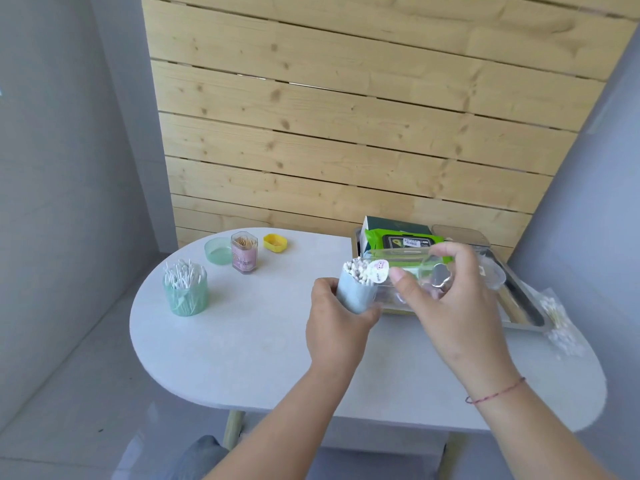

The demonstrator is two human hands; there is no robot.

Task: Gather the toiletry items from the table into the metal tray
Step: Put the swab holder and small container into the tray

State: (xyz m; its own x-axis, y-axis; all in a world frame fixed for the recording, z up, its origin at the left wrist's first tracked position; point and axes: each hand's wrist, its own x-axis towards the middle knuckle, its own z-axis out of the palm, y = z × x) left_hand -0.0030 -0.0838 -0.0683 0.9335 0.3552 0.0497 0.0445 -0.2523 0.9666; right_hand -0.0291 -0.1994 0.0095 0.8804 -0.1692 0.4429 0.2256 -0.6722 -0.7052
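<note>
Two hands are working together over the white table (242, 341), just in front of the metal tray (523, 325). The left hand (332, 323) is gripping a pale-blue sleeve of cotton swabs (353, 292), fingers curled round it and tips upward, probably so nothing spills. The right hand (450, 306) is pinching a clear plastic case (408, 259) held on its side. The case's open end is touching the sleeve, seemingly for refitting. Behind them, the tray is already holding a green wet-wipes pack (408, 242) and a dark green box (381, 225). Farther left, a green swab cup (185, 291), a pink toothpick jar (244, 252), a green lid (217, 250) and a yellow lid (275, 242) are standing uncollected.
</note>
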